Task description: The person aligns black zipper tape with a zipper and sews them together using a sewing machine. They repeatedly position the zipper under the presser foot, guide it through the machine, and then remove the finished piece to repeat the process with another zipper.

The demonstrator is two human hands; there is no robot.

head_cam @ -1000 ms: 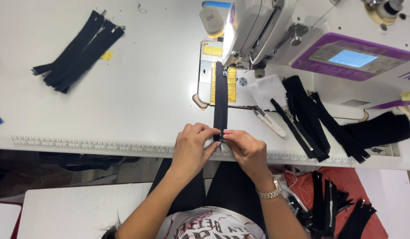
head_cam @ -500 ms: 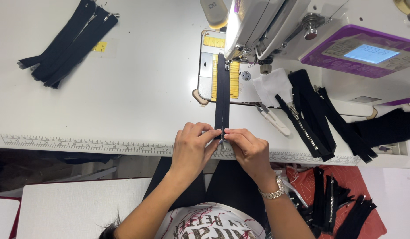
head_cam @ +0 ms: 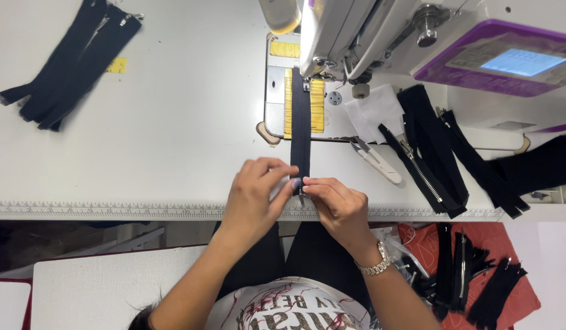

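Upper left: pile of black zippers (head_cam: 69,58) laid aside on the white table (head_cam: 173,134). Centre: left hand (head_cam: 252,195) and right hand (head_cam: 338,205), fingertips pinched together on the near end of the black zipper strip (head_cam: 300,128), apparently to keep it taut and straight; far end lying under the sewing machine (head_cam: 417,43) presser foot. Right of centre: thread snips (head_cam: 374,160), more black zippers (head_cam: 442,153) within reach.

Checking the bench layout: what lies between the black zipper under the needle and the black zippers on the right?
In the head view, white thread snips lie between the black zipper and the pile of black zippers, with a white cloth piece above them.
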